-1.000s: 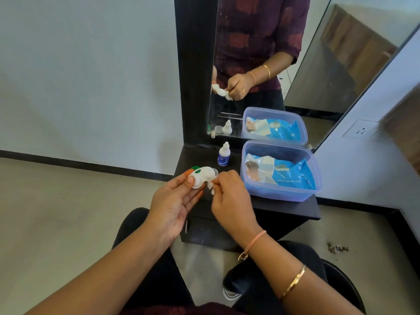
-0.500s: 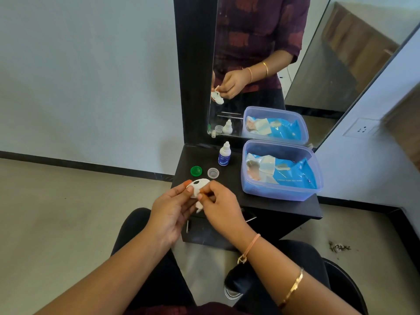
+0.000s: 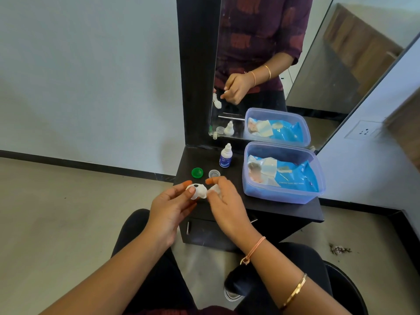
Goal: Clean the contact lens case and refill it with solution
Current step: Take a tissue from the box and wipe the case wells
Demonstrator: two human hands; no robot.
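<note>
Wiping works best when our left hand (image 3: 169,206) pinches the lens case (image 3: 198,191) steady while our right hand (image 3: 223,201), clamped on the tissue (image 3: 214,190), swabs both wells.

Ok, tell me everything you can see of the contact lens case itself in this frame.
The contact lens case is a white body, plastic by the look, with a dark spot on top. It is held above the front edge of the black table. The left hand pinches its left end; the right hand covers its right end. Both caps are off: the green cap and the clear cap lie on the table behind it.
</note>
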